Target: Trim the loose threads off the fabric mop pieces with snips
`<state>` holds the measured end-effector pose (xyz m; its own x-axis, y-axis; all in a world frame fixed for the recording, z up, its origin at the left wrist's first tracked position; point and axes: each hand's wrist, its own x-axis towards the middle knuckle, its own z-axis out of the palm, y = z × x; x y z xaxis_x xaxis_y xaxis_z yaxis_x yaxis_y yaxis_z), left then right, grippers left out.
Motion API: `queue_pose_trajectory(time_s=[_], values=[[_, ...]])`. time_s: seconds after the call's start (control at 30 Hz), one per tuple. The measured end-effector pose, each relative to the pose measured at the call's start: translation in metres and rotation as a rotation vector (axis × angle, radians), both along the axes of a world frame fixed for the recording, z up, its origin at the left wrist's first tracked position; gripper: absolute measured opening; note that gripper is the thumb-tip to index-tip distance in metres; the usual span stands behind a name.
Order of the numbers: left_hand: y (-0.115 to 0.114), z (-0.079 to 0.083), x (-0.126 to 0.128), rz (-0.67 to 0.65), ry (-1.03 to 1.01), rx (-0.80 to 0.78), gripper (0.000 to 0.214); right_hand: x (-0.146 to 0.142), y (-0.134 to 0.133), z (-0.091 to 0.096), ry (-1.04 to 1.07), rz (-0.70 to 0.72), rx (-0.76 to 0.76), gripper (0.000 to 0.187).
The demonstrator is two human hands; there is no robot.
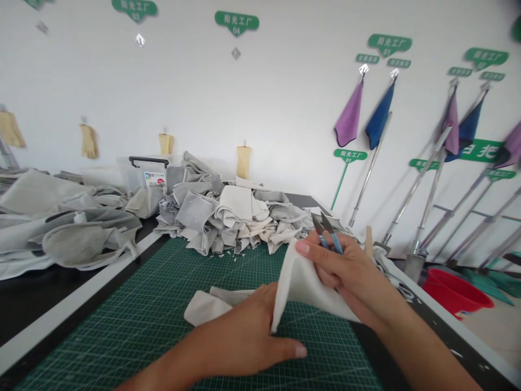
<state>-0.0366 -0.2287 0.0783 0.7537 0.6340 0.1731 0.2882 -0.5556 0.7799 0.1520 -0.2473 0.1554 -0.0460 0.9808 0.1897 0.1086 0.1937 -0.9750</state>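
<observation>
My right hand (337, 266) is closed, pinching the top of a white cloth piece (299, 277) between thumb and fingers. It also holds thread snips (328, 233), their dark blades pointing up and blue handles tucked against the fingers. The cloth drapes down from this hand to the lower right. My left hand (248, 336) is low over the green cutting mat (163, 288), its thumb stretched out. Its other fingers disappear behind or inside the cloth's near edge. Another folded white cloth (207, 307) lies on the mat just beyond my left wrist.
A heap of grey and white cloth pieces (236, 212) covers the mat's far end. More grey pieces (73, 241) lie at left, near a clear plastic box (148, 176). Mop poles (368, 174) lean on the right wall above a red bucket (456, 293).
</observation>
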Motion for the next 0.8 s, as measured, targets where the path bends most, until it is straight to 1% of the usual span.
queue_pose_trajectory(time_s=[0.07,0.1,0.17,0.23,0.27,0.3,0.33,0.37,0.43,0.47,0.5,0.53,0.57,0.6,0.63,0.67,0.7,0.77,0.8], values=[[0.004,-0.008,0.005,-0.036,0.053,-0.092,0.052,-0.005,-0.002,0.001,-0.009,0.0,-0.024,0.037],[0.01,-0.013,0.003,-0.044,0.118,-0.13,0.046,-0.006,-0.002,0.0,-0.014,-0.038,-0.033,0.037],[0.028,-0.018,-0.008,-0.072,0.279,-0.169,0.042,-0.002,-0.001,-0.003,-0.025,-0.136,-0.051,0.038],[0.052,-0.016,-0.03,-0.109,0.368,-0.143,0.038,0.008,0.001,-0.009,-0.024,-0.2,-0.068,0.037],[0.064,-0.012,-0.043,-0.075,0.375,-0.089,0.03,0.015,0.003,-0.013,-0.014,-0.205,-0.079,0.037],[0.075,-0.007,-0.058,0.013,0.365,-0.003,0.023,0.023,0.005,-0.017,0.003,-0.194,-0.092,0.036],[0.085,0.0,-0.074,0.148,0.346,0.096,0.021,0.032,0.007,-0.021,0.028,-0.175,-0.105,0.036],[0.094,0.007,-0.09,0.336,0.345,0.206,0.024,0.041,0.009,-0.026,0.061,-0.151,-0.122,0.037],[0.107,0.018,-0.122,0.822,0.405,0.373,0.03,0.06,0.012,-0.037,0.126,-0.112,-0.164,0.044],[0.111,0.021,-0.137,1.035,0.432,0.436,0.036,0.069,0.014,-0.043,0.152,-0.105,-0.186,0.048],[0.115,0.022,-0.151,1.243,0.414,0.529,0.04,0.078,0.016,-0.048,0.172,-0.098,-0.209,0.051],[0.118,0.019,-0.165,1.414,0.382,0.651,0.045,0.085,0.017,-0.053,0.188,-0.09,-0.228,0.052],[0.121,0.014,-0.177,1.513,0.367,0.769,0.048,0.092,0.018,-0.057,0.203,-0.078,-0.244,0.051],[0.125,0.005,-0.189,1.551,0.379,0.852,0.05,0.097,0.019,-0.061,0.216,-0.065,-0.256,0.048],[0.13,-0.006,-0.201,1.538,0.428,0.877,0.051,0.102,0.019,-0.064,0.229,-0.052,-0.269,0.045],[0.136,-0.019,-0.213,1.476,0.508,0.829,0.051,0.105,0.02,-0.068,0.241,-0.042,-0.284,0.042],[0.143,-0.034,-0.224,1.385,0.596,0.718,0.05,0.108,0.021,-0.071,0.252,-0.037,-0.299,0.038],[0.157,-0.065,-0.244,1.211,0.762,0.381,0.045,0.11,0.024,-0.077,0.266,-0.041,-0.323,0.032],[0.165,-0.079,-0.251,1.178,0.802,0.277,0.045,0.11,0.026,-0.08,0.266,-0.042,-0.334,0.031]])
